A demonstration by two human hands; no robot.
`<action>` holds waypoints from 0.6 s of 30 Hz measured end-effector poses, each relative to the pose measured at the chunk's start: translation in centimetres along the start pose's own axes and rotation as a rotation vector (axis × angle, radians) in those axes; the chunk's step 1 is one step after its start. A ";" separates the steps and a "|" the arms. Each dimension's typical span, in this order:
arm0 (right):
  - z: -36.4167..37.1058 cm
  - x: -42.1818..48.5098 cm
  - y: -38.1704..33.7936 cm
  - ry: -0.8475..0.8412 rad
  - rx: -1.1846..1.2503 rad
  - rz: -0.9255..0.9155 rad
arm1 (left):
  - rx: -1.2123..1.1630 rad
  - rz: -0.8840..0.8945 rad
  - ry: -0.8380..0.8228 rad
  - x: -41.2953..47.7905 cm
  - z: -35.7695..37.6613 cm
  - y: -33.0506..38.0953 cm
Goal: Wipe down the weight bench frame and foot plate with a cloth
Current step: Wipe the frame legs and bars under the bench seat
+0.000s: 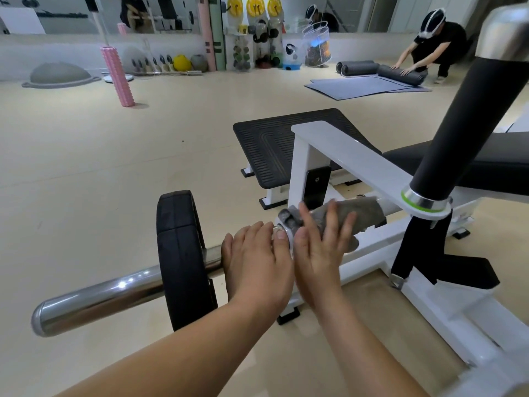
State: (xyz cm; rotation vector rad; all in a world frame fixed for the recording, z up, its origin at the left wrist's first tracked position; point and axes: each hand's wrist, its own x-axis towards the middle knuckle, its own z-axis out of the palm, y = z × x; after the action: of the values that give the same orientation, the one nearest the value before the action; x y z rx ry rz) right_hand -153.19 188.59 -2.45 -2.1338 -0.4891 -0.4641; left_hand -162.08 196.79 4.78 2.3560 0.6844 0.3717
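A grey cloth (363, 214) is wrapped around the horizontal bar of the white bench frame (352, 161), just right of its collar. My right hand (320, 250) presses on the cloth with straight, spread fingers. My left hand (254, 262) lies over the chrome bar (97, 299) next to the collar, its fingers bent down over the bar. The black ribbed foot plate (266, 150) sits on the floor behind the frame, apart from both hands.
A black weight plate (180, 253) hangs on the chrome bar left of my hands. A black padded post (463, 121) rises at right, with the black seat pad (486, 159) behind it. A pink foam roller (117, 77) and a person rolling mats (429, 44) are far off.
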 end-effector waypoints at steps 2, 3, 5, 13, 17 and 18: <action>0.0 -0.3 0.6 -0.009 -0.009 -0.063 | 0.000 -0.001 0.004 0.0 0.1 0.0; -0.4 0.4 1.3 0.016 -0.021 -0.069 | 0.000 -0.004 0.005 0.0 0.1 0.0; -1.6 2.3 3.4 0.074 0.032 0.040 | 0.006 -0.001 0.010 0.0 0.0 0.1; 3.0 -0.2 -0.4 0.173 0.034 0.106 | 0.006 0.002 0.040 -0.1 0.3 0.2; 1.0 0.8 1.2 0.090 -0.059 -0.029 | 0.018 0.001 0.021 0.1 0.3 0.0; 0.1 1.9 2.5 0.075 -0.037 0.015 | 0.023 0.003 0.015 0.1 0.2 -0.1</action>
State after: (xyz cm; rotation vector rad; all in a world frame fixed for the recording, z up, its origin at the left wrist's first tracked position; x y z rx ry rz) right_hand -150.36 187.66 -3.26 -2.1452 -0.4253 -0.5466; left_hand -161.92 196.82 4.54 2.3788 0.6957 0.3851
